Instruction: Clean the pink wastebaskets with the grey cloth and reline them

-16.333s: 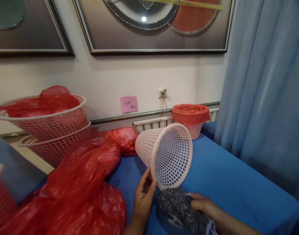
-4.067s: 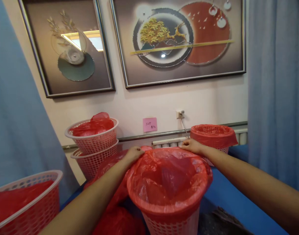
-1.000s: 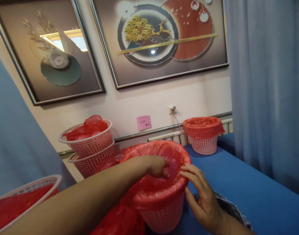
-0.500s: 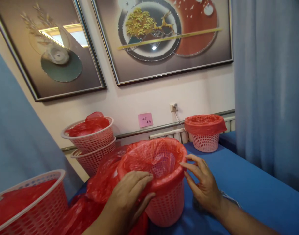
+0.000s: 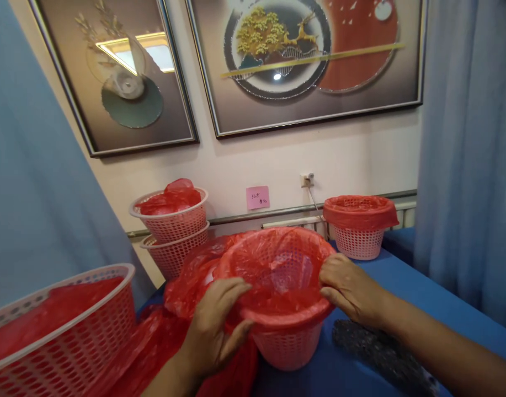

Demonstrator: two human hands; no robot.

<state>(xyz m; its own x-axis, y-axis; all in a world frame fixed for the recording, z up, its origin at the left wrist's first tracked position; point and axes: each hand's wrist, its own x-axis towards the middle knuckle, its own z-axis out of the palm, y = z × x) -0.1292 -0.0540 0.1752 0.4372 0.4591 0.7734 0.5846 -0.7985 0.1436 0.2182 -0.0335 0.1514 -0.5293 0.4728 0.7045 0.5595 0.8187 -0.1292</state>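
Note:
A pink perforated plastic basket (image 5: 288, 350) stands on the blue surface before me, its inside lined with a thin red plastic bag (image 5: 253, 262) folded over the rim. My right hand (image 5: 354, 289) is closed around the bag's edge at the right side of the rim. At the front left of the rim, my left hand (image 5: 211, 325) has thumb and fingers apart, close to the bag. Loose red plastic bags (image 5: 153, 353) lie heaped left of the basket, partly behind my left forearm.
At left stands a larger basket (image 5: 91, 331) with red plastic inside. Two stacked baskets (image 5: 176, 223) are behind it. Another lined basket (image 5: 360, 242) sits at the far right. A dark, shiny bundle (image 5: 372, 350) lies under my right forearm. Blue curtains (image 5: 468, 165) hang at both sides.
My right hand has gone from spread fingers at the rim to a closed grip on the bag's edge. The bag's front edge has shifted at the rim. The view has turned slightly left.

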